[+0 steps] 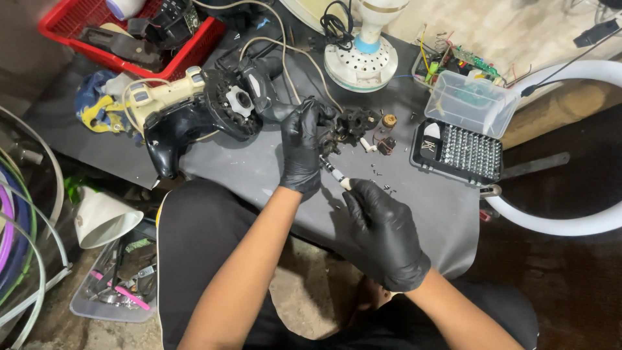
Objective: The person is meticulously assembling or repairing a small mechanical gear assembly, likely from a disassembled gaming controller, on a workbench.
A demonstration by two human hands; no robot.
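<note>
Your left hand point(301, 152) clamps a small black part point(327, 139) just above the surface point(259, 172), and your right hand point(382, 230) holds a thin screwdriver point(335, 172) angled up into it. The grip on both is firm, but the tip could slip off the screw and jab your left glove. Loose screws point(379, 172) lie scattered close by your wrist; a nudge could sweep them off the edge near the bit case point(460, 152).

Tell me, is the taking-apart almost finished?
Partly. Loose screws and small parts already lie on the grey mat. The right hand works a screwdriver into the black part that the left hand holds. The big black housing looks opened, not reassembled.
</note>
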